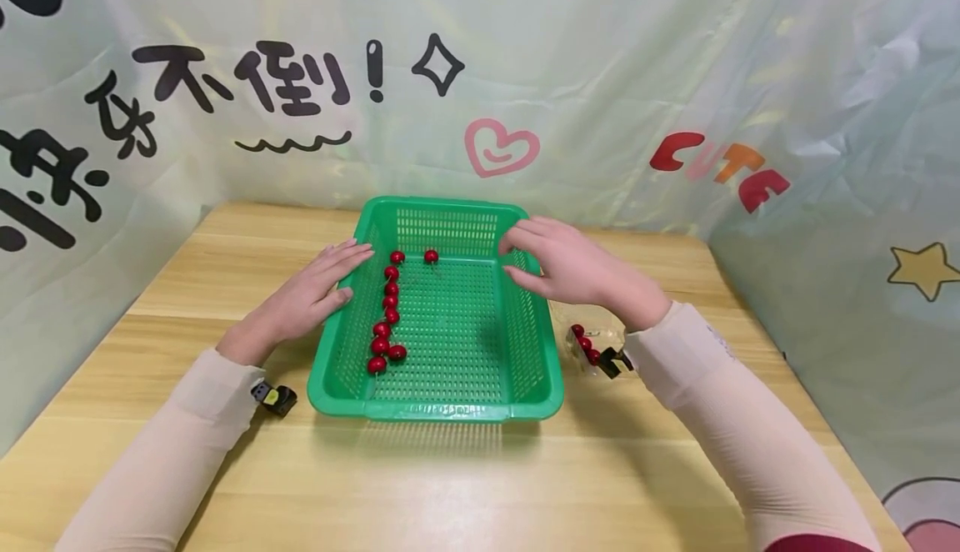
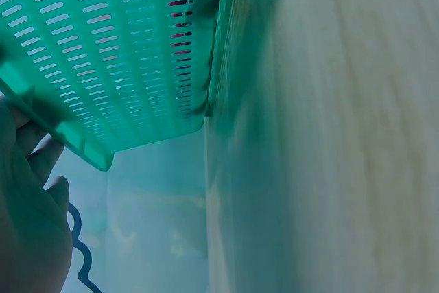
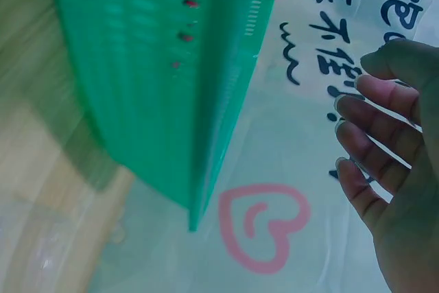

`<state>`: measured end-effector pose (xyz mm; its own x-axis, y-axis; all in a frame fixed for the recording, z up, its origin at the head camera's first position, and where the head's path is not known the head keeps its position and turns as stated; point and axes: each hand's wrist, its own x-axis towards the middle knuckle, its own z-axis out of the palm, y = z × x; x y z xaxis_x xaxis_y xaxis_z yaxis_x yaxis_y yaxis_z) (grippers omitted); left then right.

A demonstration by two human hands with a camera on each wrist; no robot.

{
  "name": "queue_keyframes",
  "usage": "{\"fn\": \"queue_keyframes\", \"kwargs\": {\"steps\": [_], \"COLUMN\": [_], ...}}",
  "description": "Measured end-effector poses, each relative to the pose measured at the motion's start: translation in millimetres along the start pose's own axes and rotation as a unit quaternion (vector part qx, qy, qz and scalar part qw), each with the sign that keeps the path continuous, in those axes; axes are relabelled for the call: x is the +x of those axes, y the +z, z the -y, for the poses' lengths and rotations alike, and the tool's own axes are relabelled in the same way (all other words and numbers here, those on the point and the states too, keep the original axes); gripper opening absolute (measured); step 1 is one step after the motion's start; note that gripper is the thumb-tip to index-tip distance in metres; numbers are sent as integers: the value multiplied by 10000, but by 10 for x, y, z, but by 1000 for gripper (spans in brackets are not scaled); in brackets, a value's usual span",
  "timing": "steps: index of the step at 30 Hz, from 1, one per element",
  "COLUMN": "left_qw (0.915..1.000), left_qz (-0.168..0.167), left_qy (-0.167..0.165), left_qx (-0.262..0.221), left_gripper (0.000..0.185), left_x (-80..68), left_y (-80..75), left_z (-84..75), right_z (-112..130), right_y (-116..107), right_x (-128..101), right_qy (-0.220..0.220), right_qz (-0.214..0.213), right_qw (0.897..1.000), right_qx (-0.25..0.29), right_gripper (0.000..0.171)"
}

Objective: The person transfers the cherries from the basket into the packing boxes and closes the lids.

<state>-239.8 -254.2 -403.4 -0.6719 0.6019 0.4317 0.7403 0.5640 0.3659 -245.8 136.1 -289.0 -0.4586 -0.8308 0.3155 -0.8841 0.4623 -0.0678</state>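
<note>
Green basket point(image 1: 442, 402) lies between both hands, long axis pointing away from the person, left hand point(image 1: 311, 298) and right hand point(image 1: 573, 268) spread flat at its sides.

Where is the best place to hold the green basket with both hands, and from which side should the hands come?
Probably the two long side rims of the green basket. The left hand is already at the left rim and the right hand over the right rim, both open. The flat lip sticks out, so fingers could hook under it from outside. Keep it level: the red cherries lie loose inside.
</note>
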Motion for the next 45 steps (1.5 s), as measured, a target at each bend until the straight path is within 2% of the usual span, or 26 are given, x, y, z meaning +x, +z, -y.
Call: {"fn": "queue_keyframes", "kwargs": {"steps": [10, 23, 27, 35, 45], "left_qw": [10000, 10000, 10000, 10000, 10000], "left_qz": [-9, 30, 41, 28, -4], "left_qy": [-28, -12, -21, -58, -50], "left_qx": [11, -3, -24, -11, 10], "left_gripper": [53, 53, 53, 53, 53], "left_x": [-14, -9, -14, -28, -30], "left_y": [5, -23, -22, -6, -1], "left_z": [19, 19, 20, 21, 37], "right_z": [159, 322, 329, 354, 345], "right_y": [66, 209, 329, 548, 775], "right_x": [441, 834, 923, 1017, 1108], "right_qy": [-70, 62, 51, 125, 335], "right_qz": [396, 266, 342, 576, 1119], "right_qw": [9990, 9941, 9911, 9872, 9759], "right_qx": [198, 1046, 1285, 1480, 1845], "right_gripper": [21, 24, 29, 27, 27]}}
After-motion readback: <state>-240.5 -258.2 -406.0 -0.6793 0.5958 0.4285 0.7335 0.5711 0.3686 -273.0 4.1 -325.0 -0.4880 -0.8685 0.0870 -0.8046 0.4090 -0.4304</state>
